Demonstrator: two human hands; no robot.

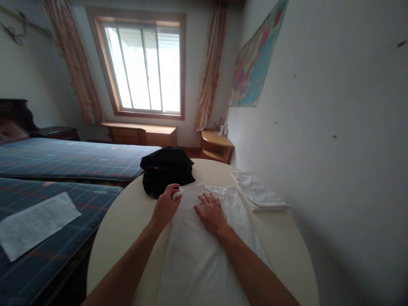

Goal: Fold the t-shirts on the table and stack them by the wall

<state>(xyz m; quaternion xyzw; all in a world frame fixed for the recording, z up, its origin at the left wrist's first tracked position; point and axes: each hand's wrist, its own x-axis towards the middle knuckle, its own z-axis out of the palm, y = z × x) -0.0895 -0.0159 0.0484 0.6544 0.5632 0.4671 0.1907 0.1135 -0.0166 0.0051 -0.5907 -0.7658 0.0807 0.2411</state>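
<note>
A white garment [197,255] lies spread lengthwise on a round cream table [127,225]; its gathered top edge is at the far end, and I cannot tell its exact kind. My left hand [166,205] pinches the garment's far left corner between thumb and fingers, lifting a small fold. With fingers spread, my right hand [211,212] rests flat on the cloth near the gathered edge. Just beyond my left hand sits a crumpled black cloth [167,168] with a small red mark. To the right lies a folded white garment [258,193], touched by neither hand.
A white wall [338,178] runs close along the table's right side. At left are plaid mattresses [73,159], the nearer one bearing a white sheet [38,223]. A wooden corner shelf [216,140] and a low desk [159,129] stand beyond the table, below the window [143,68].
</note>
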